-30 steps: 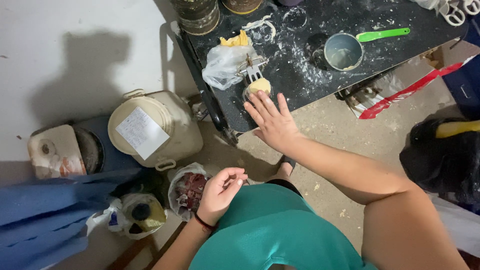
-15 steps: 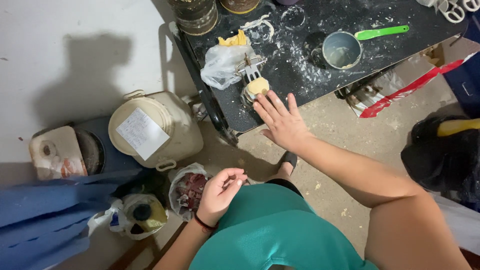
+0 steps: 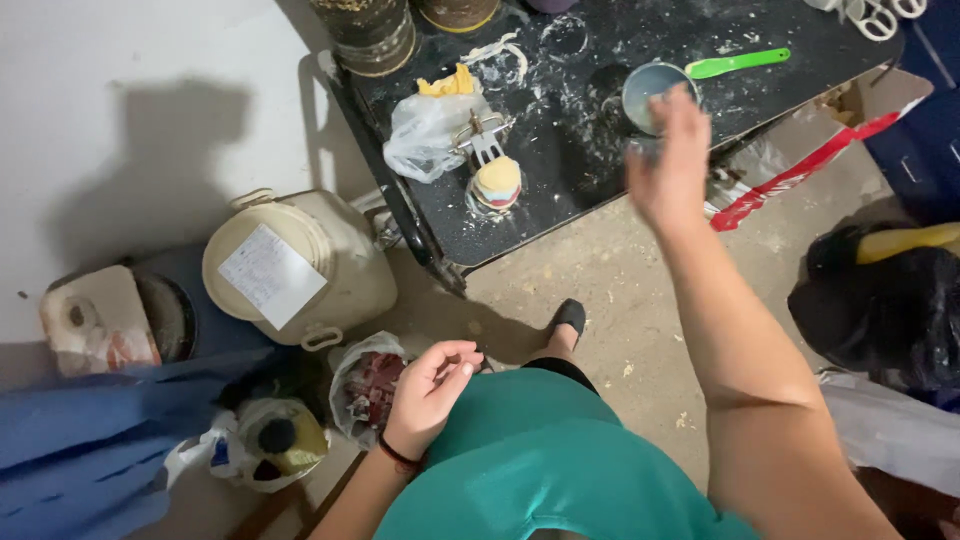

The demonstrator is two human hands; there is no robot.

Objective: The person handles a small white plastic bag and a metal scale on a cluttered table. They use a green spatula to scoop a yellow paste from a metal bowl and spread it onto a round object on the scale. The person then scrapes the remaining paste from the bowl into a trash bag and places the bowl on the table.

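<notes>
Fingers (image 3: 668,120) of right hand (image 3: 668,170) blurred, loosely spread, gripping nothing, raised over black table (image 3: 600,170). Small metal cup (image 3: 648,92) just beyond fingertips, partly hidden behind them, touching or apart impossible to tell. Green handle (image 3: 745,63) running from cup toward table's far right end, long axis slanting away from hand. Right hand far nearer to cup. Left hand (image 3: 428,392) low beside teal lap, fingers curled half closed, apparently empty, next to bag of reddish bits (image 3: 368,388). Layered round lump with metal clamp (image 3: 495,170) further left on table, well apart from right hand; crumpled plastic bag (image 3: 425,135) beside it.
</notes>
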